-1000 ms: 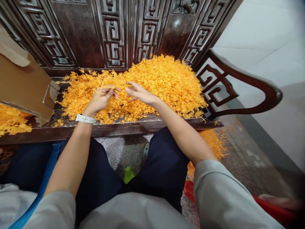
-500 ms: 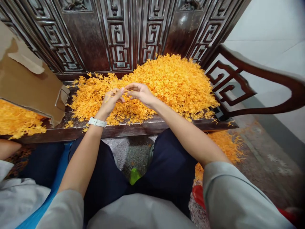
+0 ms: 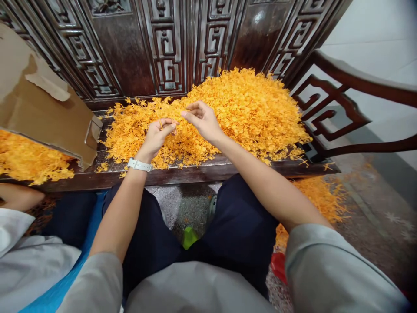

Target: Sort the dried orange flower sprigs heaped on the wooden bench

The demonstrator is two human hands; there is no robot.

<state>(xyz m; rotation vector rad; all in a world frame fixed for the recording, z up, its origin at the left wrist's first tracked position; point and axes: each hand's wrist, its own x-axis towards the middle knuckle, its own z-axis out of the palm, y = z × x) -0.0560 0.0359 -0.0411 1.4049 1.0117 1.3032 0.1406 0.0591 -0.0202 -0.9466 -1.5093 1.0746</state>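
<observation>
A wide heap of small orange-yellow artificial flower pieces (image 3: pixel 254 113), thin and branching, lies on a dark wooden bench. Over its left part is my left hand (image 3: pixel 159 135), wearing a pale wristband, its thumb and fingers closed on an orange flower piece (image 3: pixel 160 121) whose thin strand sticks up past the knuckles. To the right of it and slightly higher, my right hand (image 3: pixel 204 122) hovers above the heap, palm turned left. Its fingers are loosely bent, with the thumb apart from them, and I see nothing in it. The two hands do not touch.
A torn cardboard box (image 3: pixel 48 113) stands at the left, beside another orange heap (image 3: pixel 35 163). The bench's front edge (image 3: pixel 192 176) runs before my knees. A carved wooden armrest (image 3: pixel 352 95) bounds the right. Another person's arm (image 3: pixel 21 195) shows lower left.
My hands were close together at the fingertips and are now apart. The right hand has moved up and right; the left has turned, with an orange strand in it. The view has shifted slightly.
</observation>
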